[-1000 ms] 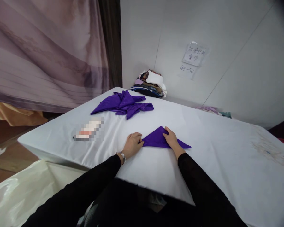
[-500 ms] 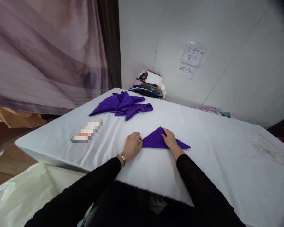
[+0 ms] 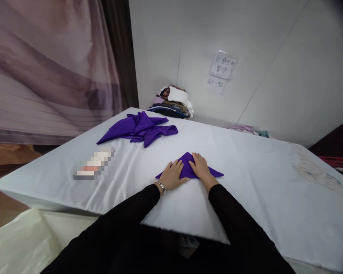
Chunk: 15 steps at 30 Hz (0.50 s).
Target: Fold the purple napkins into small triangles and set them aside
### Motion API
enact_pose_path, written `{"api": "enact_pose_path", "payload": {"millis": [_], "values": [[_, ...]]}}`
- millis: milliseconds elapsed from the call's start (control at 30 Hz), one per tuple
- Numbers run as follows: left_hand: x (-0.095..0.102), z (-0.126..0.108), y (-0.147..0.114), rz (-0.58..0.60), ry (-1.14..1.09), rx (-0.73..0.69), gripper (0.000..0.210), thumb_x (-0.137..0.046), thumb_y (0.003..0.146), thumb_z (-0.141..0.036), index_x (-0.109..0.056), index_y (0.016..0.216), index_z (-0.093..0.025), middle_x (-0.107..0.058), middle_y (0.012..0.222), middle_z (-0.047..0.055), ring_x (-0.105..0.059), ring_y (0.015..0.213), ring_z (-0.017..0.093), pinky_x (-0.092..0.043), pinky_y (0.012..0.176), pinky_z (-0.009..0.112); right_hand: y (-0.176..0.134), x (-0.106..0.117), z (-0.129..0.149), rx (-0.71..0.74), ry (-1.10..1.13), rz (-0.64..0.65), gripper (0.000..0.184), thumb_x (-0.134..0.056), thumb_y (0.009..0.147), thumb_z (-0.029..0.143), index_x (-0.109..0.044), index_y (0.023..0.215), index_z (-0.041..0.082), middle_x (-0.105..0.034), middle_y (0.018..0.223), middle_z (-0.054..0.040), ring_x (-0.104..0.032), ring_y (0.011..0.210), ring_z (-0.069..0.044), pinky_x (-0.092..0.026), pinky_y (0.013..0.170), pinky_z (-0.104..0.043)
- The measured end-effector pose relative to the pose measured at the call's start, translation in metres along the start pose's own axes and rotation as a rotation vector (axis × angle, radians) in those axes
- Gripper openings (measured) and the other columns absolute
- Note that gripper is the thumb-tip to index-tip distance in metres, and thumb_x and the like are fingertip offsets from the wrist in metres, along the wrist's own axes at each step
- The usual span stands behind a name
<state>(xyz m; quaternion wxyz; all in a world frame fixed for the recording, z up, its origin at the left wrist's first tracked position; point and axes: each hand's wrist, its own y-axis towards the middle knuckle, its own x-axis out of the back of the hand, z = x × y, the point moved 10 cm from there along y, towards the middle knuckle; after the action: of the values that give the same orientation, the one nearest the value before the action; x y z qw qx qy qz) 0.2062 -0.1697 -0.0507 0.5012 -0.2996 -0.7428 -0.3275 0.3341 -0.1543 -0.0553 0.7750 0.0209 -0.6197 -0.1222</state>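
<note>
A purple cloth napkin [image 3: 186,160], folded into a triangle, lies flat on the white-covered table [image 3: 263,182] with its peak pointing away from me. My left hand [image 3: 173,176] rests flat on its left half, fingers stretched out and thumb apart. On the right half lies my right hand [image 3: 199,166], also flat, with its fingers extended toward the peak. The hands cover much of the fold between them. Farther back on the left sits a crumpled heap of purple cloth [image 3: 140,127], apart from both hands.
A pixelated flat object [image 3: 94,164] lies on the table's left side. Folded clothes [image 3: 173,102] are piled against the wall at the back. Paper signs [image 3: 222,66] hang on the wall. A cream-coloured plastic liner [image 3: 20,239] is below the left edge; a curtain [image 3: 51,64] hangs at left.
My left hand has moved right, from the napkin's left corner onto its surface, and now lies flat. My right hand stays on the right half. The view has shifted slightly.
</note>
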Motion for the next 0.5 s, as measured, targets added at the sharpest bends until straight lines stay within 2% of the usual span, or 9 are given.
{"api": "enact_pose_path", "payload": {"millis": [133, 367, 433, 500], "values": [[0.000, 0.000, -0.001, -0.004, -0.013, -0.002, 0.073, -0.033, 0.082, -0.066, -0.040, 0.134, -0.014, -0.034, 0.144, 0.015, -0.023, 0.135, 0.028, -0.015, 0.109, 0.048, -0.012, 0.010, -0.033, -0.048, -0.028, 0.010, 0.054, -0.029, 0.093, 0.044, -0.032, 0.139, 0.015, -0.036, 0.143, -0.0107, -0.026, 0.133, -0.024, -0.017, 0.106, -0.042], [-0.004, 0.003, 0.001, 0.109, -0.012, 0.035, 0.078, -0.032, 0.081, -0.067, -0.033, 0.138, -0.014, -0.025, 0.148, 0.013, -0.015, 0.138, 0.027, -0.010, 0.111, 0.045, -0.051, 0.034, -0.128, -0.272, -0.091, -0.019, 0.050, -0.029, 0.093, 0.039, -0.036, 0.135, 0.013, -0.041, 0.140, -0.0125, -0.031, 0.130, -0.025, -0.021, 0.104, -0.045], [-0.003, 0.006, 0.003, 0.172, -0.040, 0.049, 0.081, -0.038, 0.078, -0.067, -0.031, 0.139, -0.014, -0.023, 0.149, 0.013, -0.014, 0.138, 0.027, -0.010, 0.111, 0.045, -0.063, 0.045, -0.141, -0.322, -0.083, -0.070, 0.050, -0.029, 0.092, 0.038, -0.038, 0.134, 0.012, -0.042, 0.138, -0.0143, -0.032, 0.130, -0.025, -0.022, 0.104, -0.045], [-0.002, 0.008, 0.004, 0.239, -0.072, 0.052, 0.082, -0.047, 0.075, -0.062, -0.030, 0.140, -0.015, -0.021, 0.150, 0.012, -0.014, 0.138, 0.027, -0.012, 0.111, 0.044, -0.072, 0.054, -0.135, -0.308, -0.054, -0.133, 0.049, -0.029, 0.092, 0.037, -0.039, 0.133, 0.012, -0.042, 0.138, -0.0148, -0.031, 0.131, -0.026, -0.022, 0.104, -0.046]]}}
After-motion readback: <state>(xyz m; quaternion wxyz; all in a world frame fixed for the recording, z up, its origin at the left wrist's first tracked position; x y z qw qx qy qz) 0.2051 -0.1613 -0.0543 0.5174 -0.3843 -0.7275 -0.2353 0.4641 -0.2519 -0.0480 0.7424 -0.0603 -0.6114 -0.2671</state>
